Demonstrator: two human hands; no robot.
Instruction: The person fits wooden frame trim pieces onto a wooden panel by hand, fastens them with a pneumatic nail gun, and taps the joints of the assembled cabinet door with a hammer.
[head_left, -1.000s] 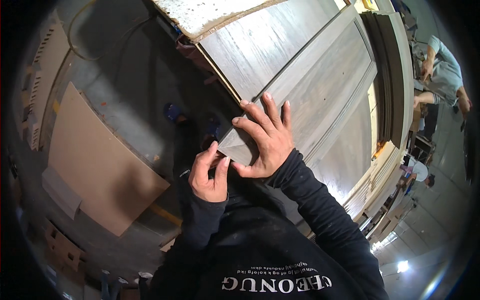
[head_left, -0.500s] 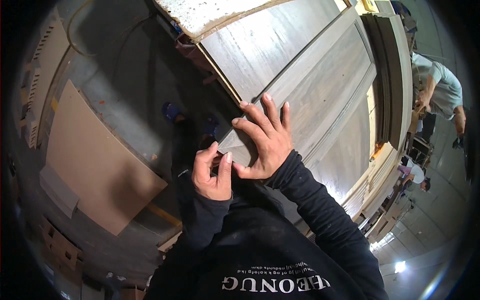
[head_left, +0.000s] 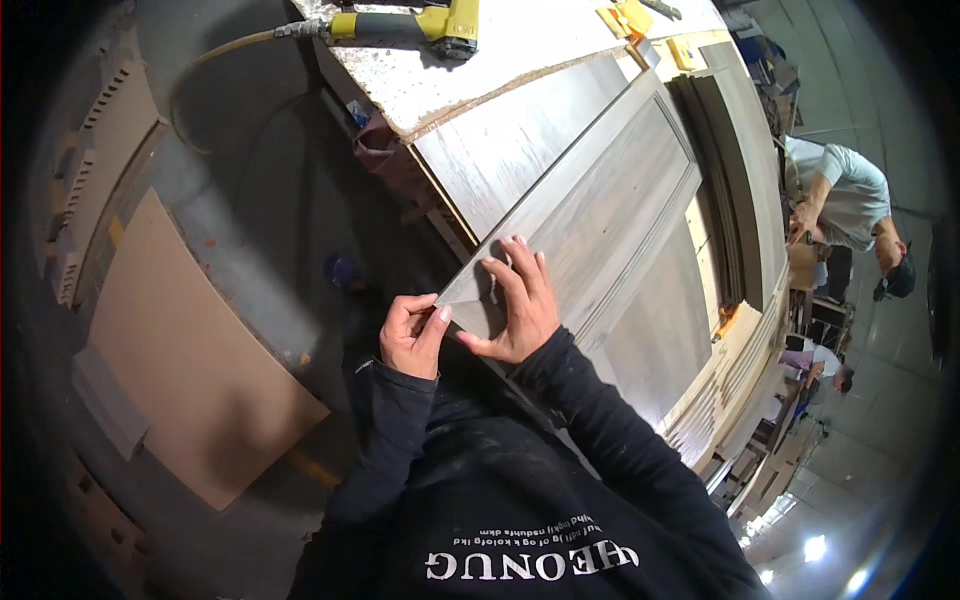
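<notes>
A grey-brown wood-grain cabinet door (head_left: 640,150) with a raised frame lies slantwise on the bench, one corner pointing toward me. At that corner my left hand (head_left: 410,337) pinches the edge between thumb and fingertips. Just to its right, my right hand (head_left: 522,308) rests on the door's frame with fingers spread and the thumb by the near edge. Part of the corner is covered by my fingers. Beyond the door's left edge lies a flat board (head_left: 490,150) with similar grain.
A yellow-and-black air tool (head_left: 415,28) with a hose lies on the white bench top (head_left: 385,85). Stacked curved-looking panels (head_left: 735,180) stand to the right, near an orange-handled tool (head_left: 724,322). A co-worker (head_left: 845,200) is at far right. A tan sheet (head_left: 190,360) lies left.
The view has shifted, bringing the air tool into sight. My left fingertips have closed together at the door's corner. My right hand stays on the frame, its fingers a little more drawn in.
</notes>
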